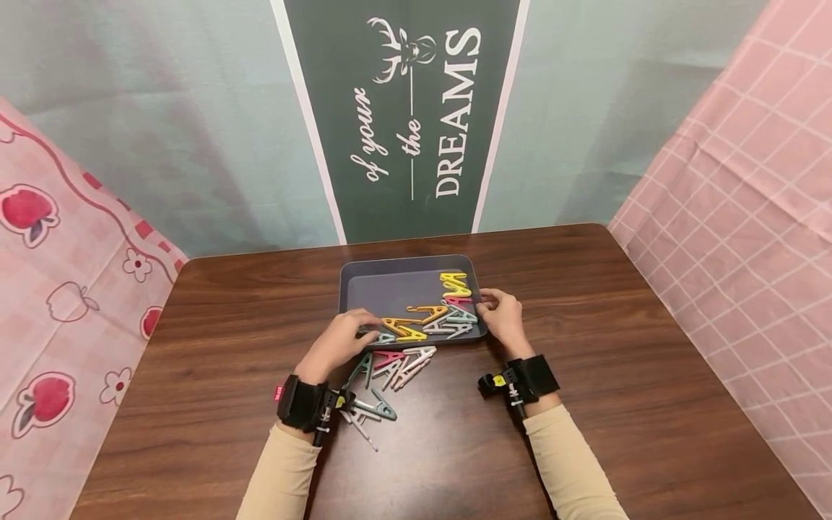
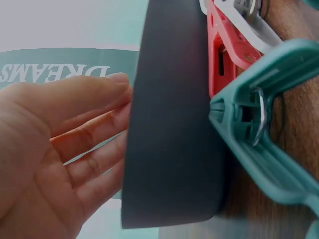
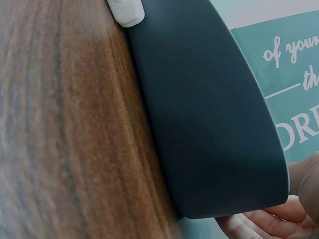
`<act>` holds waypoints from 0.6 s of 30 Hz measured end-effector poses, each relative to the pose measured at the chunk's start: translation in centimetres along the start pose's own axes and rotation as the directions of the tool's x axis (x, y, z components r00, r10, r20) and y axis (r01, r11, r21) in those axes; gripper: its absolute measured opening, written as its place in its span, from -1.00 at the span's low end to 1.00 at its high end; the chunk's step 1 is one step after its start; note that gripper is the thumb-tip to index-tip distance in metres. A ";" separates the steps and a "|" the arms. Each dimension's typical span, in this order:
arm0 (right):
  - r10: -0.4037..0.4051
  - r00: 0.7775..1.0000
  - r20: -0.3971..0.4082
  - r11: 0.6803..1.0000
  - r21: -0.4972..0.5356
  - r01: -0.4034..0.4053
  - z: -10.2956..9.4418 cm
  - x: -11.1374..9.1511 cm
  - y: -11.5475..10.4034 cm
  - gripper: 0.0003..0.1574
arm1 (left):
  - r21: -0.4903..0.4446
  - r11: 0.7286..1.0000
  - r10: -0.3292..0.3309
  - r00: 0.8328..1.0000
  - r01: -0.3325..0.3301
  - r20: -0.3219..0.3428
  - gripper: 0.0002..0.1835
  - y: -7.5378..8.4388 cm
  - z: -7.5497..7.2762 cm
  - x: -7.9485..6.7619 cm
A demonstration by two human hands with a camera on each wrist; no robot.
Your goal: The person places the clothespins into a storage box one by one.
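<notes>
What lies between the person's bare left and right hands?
Between the left hand and the right hand, the head view shows multicoloured plastic clips inside the dark grey rectangular tray.

Before you: dark grey rectangular tray (image 1: 383, 290), open side up on wood table (image 1: 585, 303). Jumbled clips (image 1: 434, 314) inside, yellow, orange, pink, pale, along near and right sides. Outside, on your side of near wall: red, teal, white clips (image 1: 388, 357) loose; more lie slightly left, nearer you.
</notes>
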State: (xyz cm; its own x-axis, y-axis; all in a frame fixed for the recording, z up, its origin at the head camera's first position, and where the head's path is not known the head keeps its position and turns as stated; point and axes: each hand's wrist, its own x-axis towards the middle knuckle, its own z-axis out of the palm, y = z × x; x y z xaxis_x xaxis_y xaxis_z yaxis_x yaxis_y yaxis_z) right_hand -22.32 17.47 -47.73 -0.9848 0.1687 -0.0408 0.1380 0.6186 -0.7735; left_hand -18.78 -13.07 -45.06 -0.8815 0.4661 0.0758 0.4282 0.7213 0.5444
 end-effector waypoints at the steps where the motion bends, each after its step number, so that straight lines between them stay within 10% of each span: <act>1: -0.004 1.000 -0.002 1.000 -0.004 0.004 0.0 0.0 0.0 -0.59 | -0.004 1.000 0.005 1.000 -0.005 -0.008 -0.74 0.1 -0.1 -0.2; 18: -0.008 1.000 -0.001 1.000 -0.008 0.007 -0.1 0.2 0.0 -0.59 | -0.073 0.997 -0.007 0.997 0.002 -0.079 -0.74 0.7 -1.3 -1.8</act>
State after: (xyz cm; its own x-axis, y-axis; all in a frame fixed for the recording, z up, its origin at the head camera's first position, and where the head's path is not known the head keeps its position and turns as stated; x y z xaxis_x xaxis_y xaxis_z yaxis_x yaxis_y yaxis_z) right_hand -22.47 17.58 -47.70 -0.9857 0.1649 -0.0342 0.1314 0.6259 -0.7688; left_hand -17.20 -14.09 -43.73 -0.8977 0.4185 0.1379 0.4111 0.6827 0.6041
